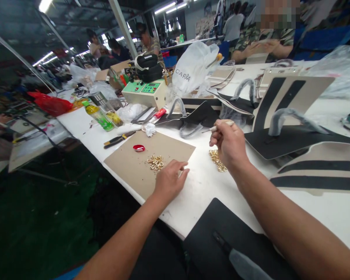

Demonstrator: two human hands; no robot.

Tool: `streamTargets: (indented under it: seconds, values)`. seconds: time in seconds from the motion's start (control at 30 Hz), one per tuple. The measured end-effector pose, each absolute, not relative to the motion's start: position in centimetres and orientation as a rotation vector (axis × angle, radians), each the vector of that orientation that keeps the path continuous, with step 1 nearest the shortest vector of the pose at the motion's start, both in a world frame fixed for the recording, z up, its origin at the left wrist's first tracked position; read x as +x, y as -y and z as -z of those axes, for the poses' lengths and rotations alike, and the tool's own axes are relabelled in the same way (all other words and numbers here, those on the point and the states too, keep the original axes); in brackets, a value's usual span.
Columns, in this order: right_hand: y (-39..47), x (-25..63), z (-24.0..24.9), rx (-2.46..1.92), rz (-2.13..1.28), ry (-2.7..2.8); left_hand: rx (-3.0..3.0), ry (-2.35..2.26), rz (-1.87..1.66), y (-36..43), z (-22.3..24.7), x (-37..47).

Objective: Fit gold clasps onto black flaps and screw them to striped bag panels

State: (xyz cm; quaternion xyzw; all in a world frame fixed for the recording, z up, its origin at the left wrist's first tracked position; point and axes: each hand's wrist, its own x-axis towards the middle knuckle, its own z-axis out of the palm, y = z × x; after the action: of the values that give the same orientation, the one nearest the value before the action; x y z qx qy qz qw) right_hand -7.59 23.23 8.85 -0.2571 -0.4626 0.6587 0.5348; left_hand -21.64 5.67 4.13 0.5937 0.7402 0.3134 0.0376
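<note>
Fittings [155,163] loose on board [172,146], heap [217,161] on table [200,186]: much seemingly left, finished count unclear; my right hand [230,140] pinches slim tool [212,128], left hand [170,179] half-curled, cannot tell if gripping

The right hand [229,143] grips a thin stick [214,128] above the white table [196,190], near a pile of gold metal rings [218,161], while the left hand [169,179] is at the edge of a brown board [128,171], its fingers bent toward the thumb; whether it holds anything small cannot be told. On the board lie a second gold pile [155,163] and a red dish [139,148], with pliers [116,140] at its far left edge. A black panel [216,221] with a wrapped handle [246,264] lies nearest the person, and a drink bottle [98,117] and a control box [146,93] are farther back.
</note>
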Motion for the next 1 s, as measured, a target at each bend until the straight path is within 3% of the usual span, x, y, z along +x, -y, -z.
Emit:
streamTargets:
  seconds: [0.3,0.57,0.77,1.0]
  values:
    - [-24.7,-6.2,-10.0,-0.600,-1.532,1.029,2.141,-2.189,-0.465,-16.2,-2.1,-16.4]
    - [-24.7,-6.5,-9.6,-0.609,-1.550,1.049,2.198,-2.142,-0.407,-14.6,-1.9,-17.3]
    - [-23.1,-7.6,-8.9,-0.586,-1.632,1.035,1.954,-2.092,-0.727,-11.8,-1.4,-18.0]
    - [-20.6,-9.5,-6.0,-0.625,-1.711,1.216,1.103,-2.040,-1.330,-6.1,-2.0,-20.8]
